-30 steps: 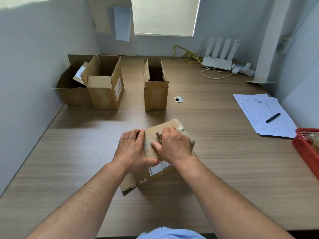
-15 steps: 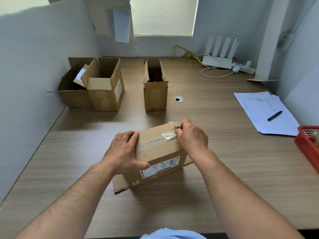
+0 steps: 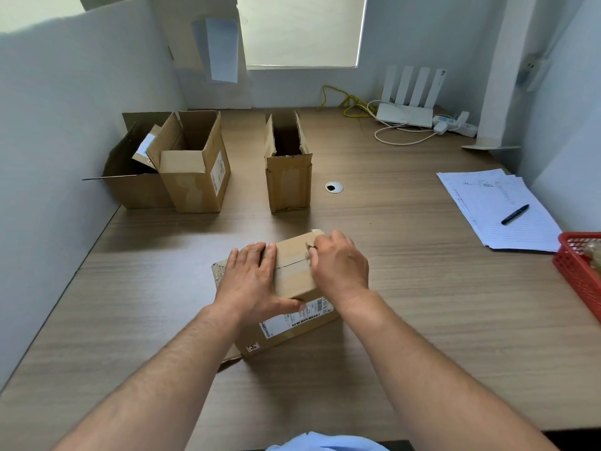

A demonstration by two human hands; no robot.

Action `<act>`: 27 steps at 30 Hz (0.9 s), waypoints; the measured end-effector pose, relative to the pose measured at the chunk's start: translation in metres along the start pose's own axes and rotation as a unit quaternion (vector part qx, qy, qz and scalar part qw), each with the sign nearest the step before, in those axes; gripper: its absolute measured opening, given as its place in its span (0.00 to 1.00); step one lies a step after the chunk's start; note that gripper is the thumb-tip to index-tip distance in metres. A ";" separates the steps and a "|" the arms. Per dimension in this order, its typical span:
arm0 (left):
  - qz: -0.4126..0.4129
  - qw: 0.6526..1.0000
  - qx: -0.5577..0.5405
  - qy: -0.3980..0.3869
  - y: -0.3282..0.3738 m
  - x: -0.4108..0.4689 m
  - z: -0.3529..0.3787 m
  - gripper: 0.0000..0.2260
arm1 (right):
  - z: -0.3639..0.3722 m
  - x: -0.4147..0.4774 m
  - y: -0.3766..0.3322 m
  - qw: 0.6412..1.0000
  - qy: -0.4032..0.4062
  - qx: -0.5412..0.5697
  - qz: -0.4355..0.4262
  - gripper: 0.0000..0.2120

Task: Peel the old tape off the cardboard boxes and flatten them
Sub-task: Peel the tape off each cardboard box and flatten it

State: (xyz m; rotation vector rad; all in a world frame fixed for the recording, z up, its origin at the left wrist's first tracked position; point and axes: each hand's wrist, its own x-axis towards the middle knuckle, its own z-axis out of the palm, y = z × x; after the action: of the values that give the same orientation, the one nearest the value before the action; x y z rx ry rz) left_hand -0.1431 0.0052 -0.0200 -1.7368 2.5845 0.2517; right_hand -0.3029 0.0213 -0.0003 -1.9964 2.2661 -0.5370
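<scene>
- Left hand (image 3: 250,281) presses the box (image 3: 292,278) top, fingers straight together
- Right hand (image 3: 338,268) is back at the box's seam, fingers pinching tape (image 3: 307,253); peeling unfinished

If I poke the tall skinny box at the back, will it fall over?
Probably, yes. The tall narrow box stands on a small base, so a push near its top would likely tip it. Its top is open and nothing shows inside, so it is probably light and might slide on the smooth desk if pushed low.
</scene>
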 end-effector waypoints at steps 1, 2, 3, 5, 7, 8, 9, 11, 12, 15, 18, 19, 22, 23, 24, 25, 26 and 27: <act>0.002 1.000 -0.003 0.004 -0.002 0.000 0.000 0.56 | -0.003 0.003 0.004 0.997 -0.007 0.063 0.036 0.11; 0.006 1.000 -0.006 0.009 -0.003 0.000 0.000 0.56 | -0.007 0.008 0.008 0.987 -0.018 0.136 0.080 0.09; 0.011 1.000 -0.010 0.014 -0.005 0.000 0.000 0.56 | -0.012 0.013 0.013 0.968 -0.032 0.215 0.125 0.08; 0.023 0.999 -0.019 0.017 -0.011 -0.001 -0.001 0.56 | -0.023 0.018 0.024 0.909 -0.077 0.360 0.197 0.08; 0.038 0.999 -0.028 0.011 -0.019 -0.002 -0.002 0.56 | -0.030 0.017 0.035 0.842 -0.134 0.470 0.230 0.05; 0.045 0.999 -0.030 0.008 -0.022 -0.002 -0.002 0.56 | -0.031 0.016 0.039 0.816 -0.154 0.503 0.240 0.05; 0.051 0.998 -0.028 0.006 -0.023 -0.003 -0.002 0.57 | -0.030 0.014 0.043 0.801 -0.166 0.521 0.245 0.05; 0.059 0.998 -0.024 0.008 -0.026 -0.005 -0.001 0.57 | -0.027 0.011 0.044 0.804 -0.175 0.517 0.235 0.01; 0.061 0.998 -0.020 0.009 -0.026 -0.005 -0.001 0.57 | -0.026 0.010 0.042 0.819 -0.167 0.500 0.226 0.04; 0.065 0.998 -0.006 0.009 -0.024 -0.007 0.000 0.56 | -0.027 0.010 0.037 0.920 -0.116 0.337 0.163 0.16; 0.064 0.998 0.001 0.011 -0.021 -0.008 -0.001 0.56 | -0.026 0.006 0.025 0.987 -0.098 0.090 0.091 0.21; 0.064 0.998 0.006 0.012 -0.020 -0.008 -0.002 0.56 | -0.023 0.003 0.019 0.992 -0.100 0.028 0.076 0.24; 0.060 0.998 0.013 0.010 -0.019 -0.012 -0.001 0.55 | -0.006 -0.009 0.005 0.998 -0.056 -0.034 0.018 0.23; 0.059 0.998 0.012 0.011 -0.018 -0.013 -0.001 0.55 | -0.002 -0.013 0.002 0.999 -0.029 -0.045 -0.005 0.18; 0.060 0.998 0.009 0.011 -0.019 -0.013 0.000 0.55 | 0.000 -0.014 0.002 0.998 -0.007 -0.060 -0.026 0.14; 0.062 0.998 0.007 0.008 -0.019 -0.014 0.000 0.55 | 0.002 -0.014 0.003 0.996 0.006 -0.072 -0.043 0.11; 0.062 0.998 0.005 0.005 -0.020 -0.013 0.000 0.55 | 0.001 -0.013 0.005 0.996 0.008 -0.072 -0.048 0.10; 0.061 0.998 0.002 0.001 -0.022 -0.014 0.000 0.55 | 0.001 -0.012 0.008 0.998 0.008 -0.048 -0.038 0.10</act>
State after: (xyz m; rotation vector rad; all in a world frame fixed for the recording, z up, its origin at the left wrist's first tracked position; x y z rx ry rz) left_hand -0.1174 0.0094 -0.0209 -1.5798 2.6949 0.2471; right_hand -0.3081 0.0338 -0.0061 -2.1378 2.2743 -0.4612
